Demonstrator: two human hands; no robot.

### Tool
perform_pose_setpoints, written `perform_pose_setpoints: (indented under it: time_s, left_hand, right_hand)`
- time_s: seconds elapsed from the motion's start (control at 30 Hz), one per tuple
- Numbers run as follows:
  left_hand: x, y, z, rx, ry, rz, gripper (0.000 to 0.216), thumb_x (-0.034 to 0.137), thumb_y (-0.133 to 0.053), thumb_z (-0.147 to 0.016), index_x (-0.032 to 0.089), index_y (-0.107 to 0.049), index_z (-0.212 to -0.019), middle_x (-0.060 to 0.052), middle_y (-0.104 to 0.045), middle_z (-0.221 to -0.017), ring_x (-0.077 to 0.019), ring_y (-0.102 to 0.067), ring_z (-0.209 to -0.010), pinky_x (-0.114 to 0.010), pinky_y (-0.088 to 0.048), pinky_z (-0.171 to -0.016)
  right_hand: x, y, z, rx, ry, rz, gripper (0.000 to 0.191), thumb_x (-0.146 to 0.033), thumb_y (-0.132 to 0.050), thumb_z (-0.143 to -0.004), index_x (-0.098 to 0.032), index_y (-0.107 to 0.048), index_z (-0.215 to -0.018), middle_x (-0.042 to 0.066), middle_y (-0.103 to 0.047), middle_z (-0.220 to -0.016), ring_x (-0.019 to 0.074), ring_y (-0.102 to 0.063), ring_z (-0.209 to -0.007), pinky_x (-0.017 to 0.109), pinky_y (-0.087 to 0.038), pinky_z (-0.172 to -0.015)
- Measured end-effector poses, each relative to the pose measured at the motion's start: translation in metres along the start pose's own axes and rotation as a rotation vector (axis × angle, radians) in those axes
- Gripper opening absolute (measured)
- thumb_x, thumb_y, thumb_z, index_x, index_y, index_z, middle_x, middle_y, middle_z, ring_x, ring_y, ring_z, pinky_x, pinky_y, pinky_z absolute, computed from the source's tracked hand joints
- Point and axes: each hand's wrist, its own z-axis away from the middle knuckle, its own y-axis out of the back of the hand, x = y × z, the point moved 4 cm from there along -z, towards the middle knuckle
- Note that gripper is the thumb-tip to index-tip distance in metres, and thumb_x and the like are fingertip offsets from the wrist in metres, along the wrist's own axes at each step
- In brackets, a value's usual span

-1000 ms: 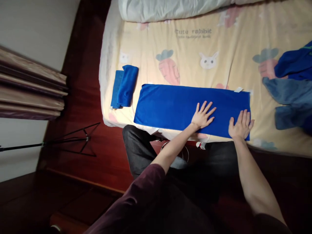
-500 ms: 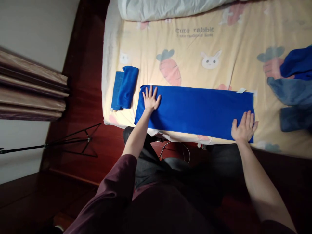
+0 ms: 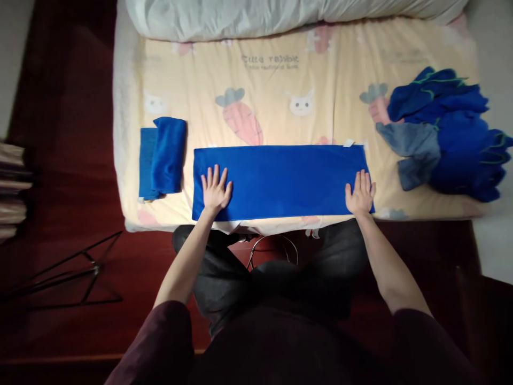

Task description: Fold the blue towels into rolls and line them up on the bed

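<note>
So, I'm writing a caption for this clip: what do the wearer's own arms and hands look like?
The left sleeve is dark maroon and ends around the elbow; the right sleeve looks about as long, but shadow makes its colour harder to read. The forearms are bare. The left hand and right hand are ungloved, with no watch, ring or markings visible.

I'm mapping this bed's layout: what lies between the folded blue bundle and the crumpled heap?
In the head view, a flat blue cloth lies between them on the patterned sheet, with the left hand and the right hand on it.
</note>
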Motion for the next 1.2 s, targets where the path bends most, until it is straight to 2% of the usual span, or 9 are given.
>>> perform_pose_setpoints:
  time_s: [0.13, 0.23, 0.33, 0.5, 0.57, 0.63, 0.77, 1.03, 1.2]
  left_hand:
    - [-0.017, -0.001, 0.024, 0.096, 0.158, 0.016, 0.068, 0.042, -0.042, -0.11, 0.011, -0.041, -0.171, -0.017, -0.022, -0.183, -0.0355, -0.011, -0.172, -0.06, -0.004, -0.14]
    - [-0.019, -0.002, 0.021, 0.133, 0.156, 0.045, 0.067, 0.04, -0.042, -0.109, 0.008, -0.045, -0.168, -0.019, -0.028, -0.18, -0.035, -0.016, -0.171, -0.059, -0.006, -0.139]
    - [-0.016, -0.001, 0.021, 0.17, 0.139, 0.063, 0.065, 0.037, -0.039, -0.108, 0.005, -0.049, -0.164, -0.02, -0.036, -0.177, -0.0325, -0.021, -0.17, -0.055, -0.008, -0.14]
    - [-0.012, 0.002, 0.025, 0.216, 0.142, 0.078, 0.067, 0.036, -0.04, -0.104, 0.007, -0.052, -0.163, -0.019, -0.039, -0.175, -0.0325, -0.026, -0.169, -0.053, -0.01, -0.141]
    - [-0.011, 0.003, 0.025, 0.23, 0.144, 0.08, 0.067, 0.035, -0.041, -0.102, 0.007, -0.054, -0.162, -0.02, -0.042, -0.173, -0.0335, -0.029, -0.168, -0.054, -0.014, -0.14]
    - [-0.011, 0.003, 0.025, 0.245, 0.131, 0.078, 0.068, 0.036, -0.042, -0.101, 0.006, -0.056, -0.16, -0.021, -0.045, -0.171, -0.0347, -0.032, -0.166, -0.055, -0.017, -0.139]
    - [-0.014, 0.001, 0.025, 0.294, 0.116, 0.047, 0.068, 0.041, -0.043, -0.101, 0.013, -0.057, -0.161, -0.014, -0.047, -0.172, -0.0324, -0.036, -0.165, -0.053, -0.02, -0.139]
    - [-0.011, 0.002, 0.026, 0.297, 0.113, 0.063, 0.07, 0.04, -0.045, -0.097, 0.025, -0.053, -0.165, -0.006, -0.044, -0.175, -0.0344, -0.037, -0.165, -0.058, -0.021, -0.138]
    - [-0.015, -0.001, 0.025, 0.294, 0.119, 0.025, 0.07, 0.042, -0.039, -0.1, 0.017, -0.054, -0.164, -0.012, -0.045, -0.173, -0.0341, -0.037, -0.165, -0.055, -0.021, -0.138]
  right_hand:
    - [-0.007, 0.012, 0.001, -0.026, -0.033, -0.052, 0.071, -0.039, -0.024, -0.114, 0.0, -0.027, -0.174, 0.019, -0.021, -0.182, 0.0282, -0.014, -0.171, 0.06, -0.006, -0.138]
    - [-0.042, 0.03, 0.002, -0.015, -0.042, -0.104, 0.066, -0.025, -0.034, -0.11, 0.005, -0.032, -0.169, 0.022, -0.018, -0.182, 0.0327, -0.007, -0.171, 0.065, 0.009, -0.135]
    - [-0.13, 0.042, 0.001, -0.003, 0.135, -0.247, 0.065, -0.017, -0.043, -0.107, 0.002, -0.034, -0.169, 0.019, -0.016, -0.183, 0.0328, -0.009, -0.172, 0.064, 0.009, -0.136]
    - [-0.328, 0.029, 0.003, -0.114, 0.626, -0.436, 0.063, -0.028, -0.05, -0.107, -0.013, -0.045, -0.168, 0.008, -0.031, -0.179, 0.0265, -0.021, -0.171, 0.054, -0.003, -0.141]
    - [-0.377, 0.015, 0.003, -0.18, 0.68, -0.364, 0.065, -0.038, -0.045, -0.108, -0.02, -0.041, -0.171, -0.002, -0.033, -0.177, 0.0217, -0.019, -0.172, 0.048, -0.004, -0.142]
    - [-0.394, 0.005, 0.004, -0.19, 0.706, -0.259, 0.066, -0.047, -0.033, -0.111, -0.025, -0.035, -0.173, -0.011, -0.027, -0.176, 0.0151, -0.013, -0.172, 0.04, -0.002, -0.141]
    - [-0.334, 0.006, -0.01, -0.104, 0.706, -0.143, 0.067, -0.056, -0.018, -0.115, -0.026, -0.031, -0.174, -0.017, -0.023, -0.177, 0.0098, -0.008, -0.172, 0.035, 0.004, -0.139]
    - [-0.074, 0.036, -0.11, -0.122, 0.151, -0.18, 0.061, -0.037, -0.039, -0.118, -0.01, -0.037, -0.172, 0.01, -0.023, -0.182, 0.022, -0.02, -0.172, 0.048, -0.009, -0.142]
    - [-0.043, 0.035, -0.08, -0.038, 0.339, -0.178, 0.06, -0.037, -0.036, -0.118, -0.012, -0.034, -0.173, 0.009, -0.018, -0.184, 0.0232, -0.015, -0.172, 0.052, -0.001, -0.142]
